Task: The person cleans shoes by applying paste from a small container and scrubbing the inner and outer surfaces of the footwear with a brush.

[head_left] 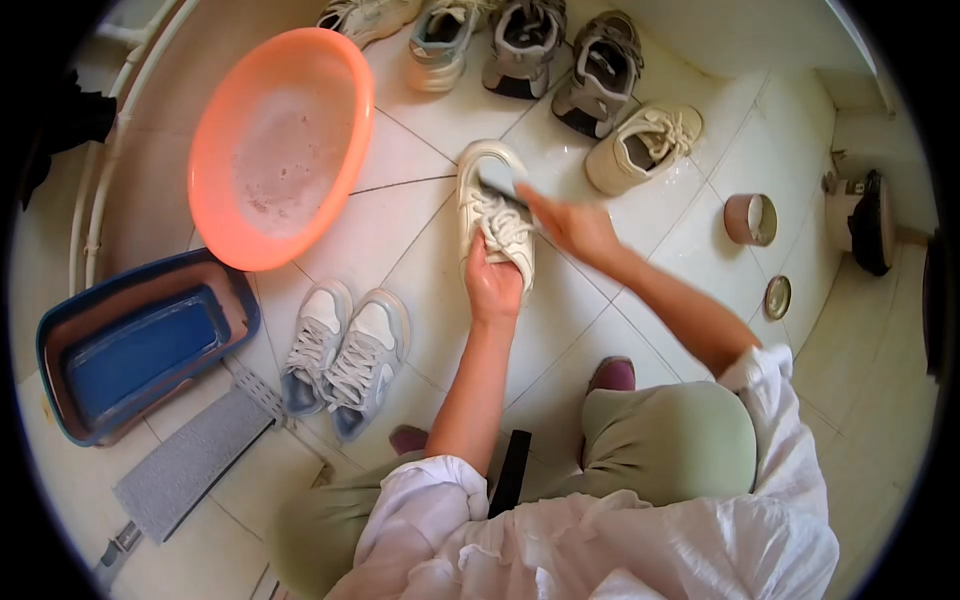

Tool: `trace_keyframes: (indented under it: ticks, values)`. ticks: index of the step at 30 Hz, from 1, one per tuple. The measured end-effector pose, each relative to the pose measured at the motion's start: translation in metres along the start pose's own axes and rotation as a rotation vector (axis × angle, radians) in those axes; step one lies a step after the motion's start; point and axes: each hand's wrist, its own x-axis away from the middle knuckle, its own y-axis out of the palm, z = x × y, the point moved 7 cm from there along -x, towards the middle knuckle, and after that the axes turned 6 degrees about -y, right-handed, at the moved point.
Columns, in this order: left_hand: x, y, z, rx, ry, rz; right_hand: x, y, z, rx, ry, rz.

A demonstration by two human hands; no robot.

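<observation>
A cream lace-up shoe (473,212) is held over the tiled floor, its toe pointing away from me. My left hand (494,282) is closed on the shoe, with its fingers at the opening and the palm below. My right hand (580,232) is closed around a dark, flat-looking tool (503,190), which lies over the front of the shoe above the laces. The tool's working side is hidden. To the right of the held shoe, a similar cream shoe (615,167) rests on the floor.
An orange basin (362,110) with sudsy water is at upper left, above a blue tray (70,420). Grey-white sneakers (372,350) and a flat grey mop (195,455) are lower left. More shoes (520,50) line the top. A tin (745,220) and a lid (778,298) sit right.
</observation>
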Motion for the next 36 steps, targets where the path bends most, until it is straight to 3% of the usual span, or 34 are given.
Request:
trace_keyframes:
  ticks: [3, 5, 6, 8, 9, 12, 17, 19, 22, 27, 28, 29, 32, 36]
  values:
    - [0.002, 0.005, 0.001, 0.044, -0.039, 0.040, -0.059, -0.010, 0.013, -0.048, 0.023, 0.054]
    - [0.003, 0.008, 0.001, 0.071, -0.040, 0.044, -0.063, 0.002, 0.038, -0.132, 0.168, 0.099]
    - [0.000, 0.010, 0.003, 0.098, -0.038, 0.046, -0.037, 0.009, 0.032, -0.333, 0.124, 0.158]
    - [0.002, 0.011, 0.006, 0.149, -0.024, 0.018, 0.020, 0.029, 0.018, -0.562, 0.337, 0.093]
    - [0.003, 0.012, 0.005, 0.201, -0.011, -0.007, 0.044, 0.026, 0.000, -0.506, 0.085, 0.359]
    - [0.006, 0.009, 0.003, 0.107, 0.009, 0.032, 0.057, 0.032, -0.013, -0.577, 0.122, 0.352]
    - [0.000, 0.008, 0.005, -0.123, 0.003, 0.052, -0.034, 0.023, 0.009, -0.715, 0.118, 0.249]
    - [0.002, 0.016, 0.009, -0.072, -0.006, 0.085, 0.017, 0.040, -0.007, -0.559, 0.127, 0.073]
    - [0.001, 0.010, 0.012, -0.046, 0.013, 0.127, 0.059, 0.018, -0.039, -0.574, -0.080, 0.307]
    - [0.002, 0.011, 0.012, -0.087, -0.003, 0.070, -0.016, 0.019, -0.020, -0.398, 0.063, -0.069]
    - [0.000, 0.006, 0.013, -0.076, -0.005, 0.095, -0.009, 0.020, -0.023, -0.416, 0.035, 0.047]
    - [0.001, 0.004, 0.015, -0.054, 0.026, 0.157, 0.009, 0.030, -0.030, -0.353, 0.100, -0.129]
    - [-0.004, -0.010, 0.011, -0.074, -0.025, 0.221, 0.066, 0.033, -0.030, -0.677, 0.128, 0.149]
    - [-0.002, -0.008, 0.005, -0.060, -0.066, 0.198, 0.005, 0.040, 0.001, -0.753, 0.241, 0.299]
